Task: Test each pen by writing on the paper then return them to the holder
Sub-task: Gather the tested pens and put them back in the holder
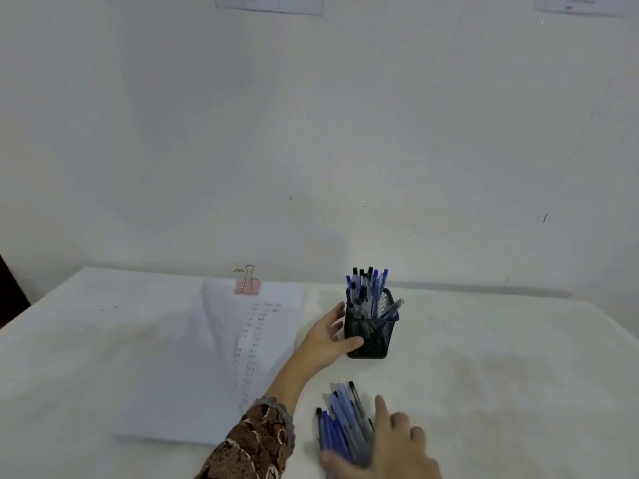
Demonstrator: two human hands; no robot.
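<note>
A black mesh pen holder [370,331] stands on the white table with several blue and black pens upright in it. My left hand [328,337] grips its left side, thumb across the front. A bundle of several blue and grey pens [342,423] lies near the front edge, and my right hand [387,447] curls round its lower end. The white paper [214,347], with rows of small written marks down its middle, lies left of the holder.
A pink binder clip [247,285] clamps the top edge of the paper. The white table [501,357] runs back to a pale wall. Two sheets [269,3] hang high on the wall. A dark object [8,292] sits at the far left edge.
</note>
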